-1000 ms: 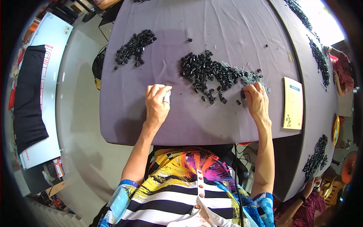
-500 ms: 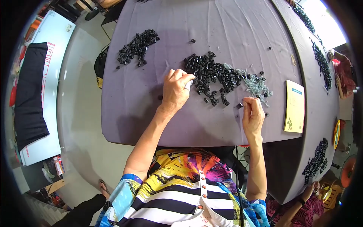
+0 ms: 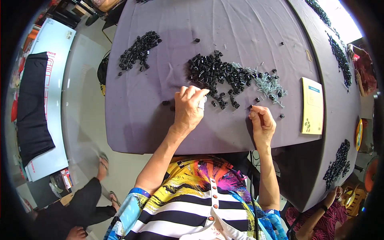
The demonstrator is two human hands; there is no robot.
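My left hand (image 3: 188, 107) is closed just on the near side of a heap of small black cylindrical pieces (image 3: 218, 73). Its thumb and index finger are pressed together; what they hold is hidden, though something whitish shows beside the fingers. To the right, my right hand (image 3: 263, 123) pinches a small black piece (image 3: 251, 107) at its fingertips, above the cloth. Thin pale grey pins, perhaps screws (image 3: 269, 85), lie scattered at the heap's right end, with a few black pieces among them. Two loose black pieces (image 3: 166, 103) rest by my left hand.
A second black heap (image 3: 140, 51) sits at the far left of the grey-covered table (image 3: 168, 18). At the right edge lies a yellow booklet (image 3: 311, 106). More heaps (image 3: 337, 165) are on the adjoining table, where another person's hand (image 3: 333, 197) shows. Someone's sandalled foot (image 3: 103, 166) is at left.
My left hand has come slightly nearer to me, away from the heap. My right hand has turned and shifted left. A person has stepped further into view at lower left.
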